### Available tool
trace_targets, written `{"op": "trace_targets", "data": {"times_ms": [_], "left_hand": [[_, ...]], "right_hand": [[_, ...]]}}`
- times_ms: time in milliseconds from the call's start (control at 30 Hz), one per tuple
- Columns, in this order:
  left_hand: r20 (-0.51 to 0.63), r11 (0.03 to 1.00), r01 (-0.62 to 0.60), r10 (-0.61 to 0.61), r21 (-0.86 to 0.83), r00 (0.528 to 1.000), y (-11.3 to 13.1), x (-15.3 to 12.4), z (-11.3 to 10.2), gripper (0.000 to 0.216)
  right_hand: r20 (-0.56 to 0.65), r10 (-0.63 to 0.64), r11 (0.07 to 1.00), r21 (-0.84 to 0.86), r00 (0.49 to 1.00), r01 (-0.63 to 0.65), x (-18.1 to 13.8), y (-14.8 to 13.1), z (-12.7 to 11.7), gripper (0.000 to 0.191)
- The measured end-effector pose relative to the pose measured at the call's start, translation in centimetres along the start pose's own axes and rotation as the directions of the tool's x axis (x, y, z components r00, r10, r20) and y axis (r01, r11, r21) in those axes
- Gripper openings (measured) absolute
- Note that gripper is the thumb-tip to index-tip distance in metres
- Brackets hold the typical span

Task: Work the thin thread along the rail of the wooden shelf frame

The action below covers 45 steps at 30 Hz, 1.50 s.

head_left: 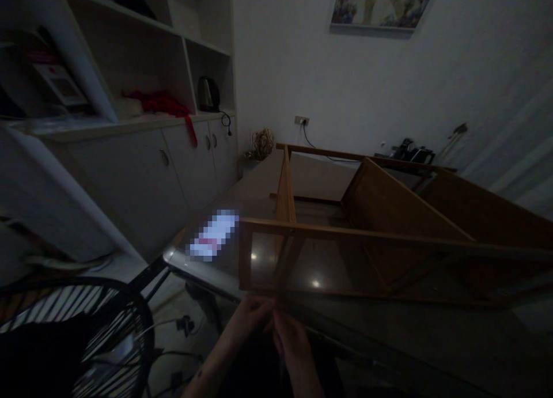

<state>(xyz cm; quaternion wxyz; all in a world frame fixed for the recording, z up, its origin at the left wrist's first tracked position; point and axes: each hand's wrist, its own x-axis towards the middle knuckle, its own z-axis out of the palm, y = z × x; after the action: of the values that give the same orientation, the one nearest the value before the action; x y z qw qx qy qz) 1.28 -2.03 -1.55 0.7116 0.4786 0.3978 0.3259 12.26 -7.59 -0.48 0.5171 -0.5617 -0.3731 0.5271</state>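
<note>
At bottom centre, left hand (254, 313) and right hand (292, 333) meet by the table edge (203, 277), fingers narrow; whether they grip anything, I cannot tell. Just beyond, a wooden frame (401, 208) spans centre to right, open tabletop (251, 195) left of it; the upper-left label (63, 82) is unreadably dim.

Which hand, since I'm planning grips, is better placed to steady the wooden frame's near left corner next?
Probably the left hand: it is nearer that corner of the wooden frame; the right hand sits farther right. Both are close together, so the advantage is slight.
</note>
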Motion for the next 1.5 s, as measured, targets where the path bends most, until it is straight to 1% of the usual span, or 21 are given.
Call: {"op": "trace_targets", "data": {"times_ms": [100,200,367,433,533,633,733,867,967,1067,1133,1200,1267,1367,1500], "left_hand": [[-0.048,1.000,-0.009,0.010,0.013,0.999,0.1,0.1,0.0,0.048],[-0.093,1.000,-0.002,0.003,0.009,0.996,0.4,0.0,0.1,0.048],[-0.076,0.999,0.018,-0.021,-0.043,0.997,0.2,0.0,-0.1,0.046],[-0.062,0.998,0.027,-0.031,-0.061,0.998,0.0,0.0,-0.1,0.047],[-0.040,0.998,0.035,-0.037,-0.058,0.999,-0.3,-0.1,-0.2,0.050],[-0.048,0.999,0.012,-0.014,-0.040,0.999,-0.2,-0.2,-0.2,0.049],[-0.043,0.999,0.006,-0.007,-0.041,0.999,0.0,-0.2,0.0,0.047],[-0.061,1.000,0.002,-0.003,-0.019,0.998,0.2,-0.2,0.2,0.046],[-0.087,1.000,-0.016,0.017,0.012,0.996,0.2,-0.1,0.4,0.046],[-0.112,1.000,-0.023,0.023,0.003,0.993,0.0,0.0,0.3,0.045],[-0.093,1.000,-0.022,0.021,-0.009,0.995,-0.1,0.0,0.3,0.045],[-0.059,1.000,-0.028,0.027,-0.011,0.998,-0.1,0.0,0.2,0.046],[-0.029,0.999,-0.044,0.044,-0.011,0.999,-0.1,0.0,0.1,0.047],[0.011,0.999,-0.050,0.050,-0.005,0.999,0.0,0.0,-0.1,0.048],[-0.009,1.000,-0.026,0.027,0.014,1.000,0.5,-0.3,0.1,0.049]], "right_hand": [[-0.024,-0.001,1.000,-0.008,1.000,0.001,-0.2,-0.4,-0.1,0.059],[-0.021,0.002,1.000,-0.013,1.000,-0.002,-0.3,0.0,-0.2,0.058],[0.018,0.114,0.993,0.021,0.993,-0.115,0.2,1.6,0.2,0.070],[0.044,0.129,0.991,0.033,0.991,-0.131,0.2,1.8,0.3,0.070],[0.051,0.089,0.994,0.051,0.995,-0.092,0.0,1.4,0.3,0.064],[0.040,0.050,0.997,0.049,0.998,-0.052,-0.1,0.7,0.1,0.059],[0.040,0.037,0.998,0.039,0.999,-0.039,-0.1,0.3,0.0,0.057],[-0.032,0.000,1.000,0.010,0.999,0.000,-0.5,-0.5,0.0,0.055],[-0.052,-0.017,0.999,-0.034,0.998,0.016,-0.9,-1.0,-0.1,0.055],[-0.067,0.012,1.000,-0.023,0.998,-0.013,-0.7,-0.6,-0.2,0.056],[-0.056,0.059,0.998,0.019,0.997,-0.058,-0.2,0.2,-0.1,0.062],[-0.037,0.079,0.996,0.037,0.996,-0.077,0.3,0.9,-0.1,0.069],[-0.022,0.075,0.997,0.036,0.997,-0.074,0.6,1.2,0.0,0.069],[-0.012,0.045,0.999,0.031,0.999,-0.044,0.5,0.9,0.0,0.063],[-0.041,-0.001,1.000,0.030,0.999,0.002,0.1,0.3,0.0,0.060]]}}
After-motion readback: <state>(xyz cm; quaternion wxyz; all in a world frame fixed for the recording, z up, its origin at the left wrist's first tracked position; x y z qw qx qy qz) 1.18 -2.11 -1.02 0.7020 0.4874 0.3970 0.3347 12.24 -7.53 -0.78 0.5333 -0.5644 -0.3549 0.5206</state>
